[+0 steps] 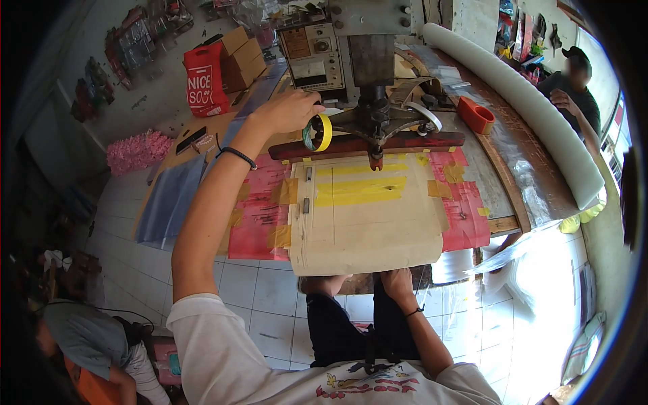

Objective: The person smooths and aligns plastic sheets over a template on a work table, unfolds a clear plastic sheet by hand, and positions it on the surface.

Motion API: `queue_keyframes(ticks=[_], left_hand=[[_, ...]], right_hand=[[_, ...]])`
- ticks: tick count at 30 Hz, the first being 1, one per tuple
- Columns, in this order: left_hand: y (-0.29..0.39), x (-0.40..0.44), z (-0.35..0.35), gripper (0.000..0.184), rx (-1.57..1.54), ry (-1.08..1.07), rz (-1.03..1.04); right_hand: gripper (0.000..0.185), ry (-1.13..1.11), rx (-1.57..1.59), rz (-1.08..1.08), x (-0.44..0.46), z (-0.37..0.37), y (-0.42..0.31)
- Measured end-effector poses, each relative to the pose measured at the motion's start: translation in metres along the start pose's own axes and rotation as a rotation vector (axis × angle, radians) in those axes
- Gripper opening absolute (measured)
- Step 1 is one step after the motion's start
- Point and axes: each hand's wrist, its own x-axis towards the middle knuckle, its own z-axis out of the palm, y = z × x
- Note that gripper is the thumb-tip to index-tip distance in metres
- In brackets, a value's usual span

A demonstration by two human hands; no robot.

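Note:
My left hand (289, 111) is raised at the left of the press head (375, 121), its fingers curled at a small dark part beside the control box (314, 57). What it grips is too small to tell. Rolls of yellow tape (325, 132) hang just below it. Under the red-brown press bar (432, 140) lies a beige sheet (371, 229) with yellow tape strips, over a red sheet (260, 219). My right hand (398, 282) is low, at the sheet's front edge above my lap; its fingertips are hidden.
A long white foam roll (520, 101) and a red-orange tape ring (476, 115) are at the right. Blue clear plastic (172, 196), a phone (192, 140) and a red bag (204, 81) lie left. One person (574, 88) is at back right, another (91, 337) at lower left.

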Motion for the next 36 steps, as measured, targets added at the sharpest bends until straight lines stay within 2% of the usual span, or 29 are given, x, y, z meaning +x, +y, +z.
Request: queue_keyframes(ticks=[4,7,19,36], left_hand=[[0.003,0.0,-0.002,0.03,-0.005,-0.01,-0.004],[0.002,-0.001,0.0,0.031,-0.003,0.012,0.0],[0.004,-0.001,-0.002,0.032,0.028,-0.037,-0.053],[0.006,0.0,-0.004,0.033,0.051,-0.042,-0.05]], right_hand=[[0.042,0.006,0.004,-0.014,0.0,0.002,0.002],[0.036,0.094,-0.009,-0.088,0.001,-0.002,-0.001],[0.04,0.022,0.011,-0.017,0.003,-0.007,-0.005],[0.035,0.079,0.032,-0.045,0.004,-0.006,-0.004]])
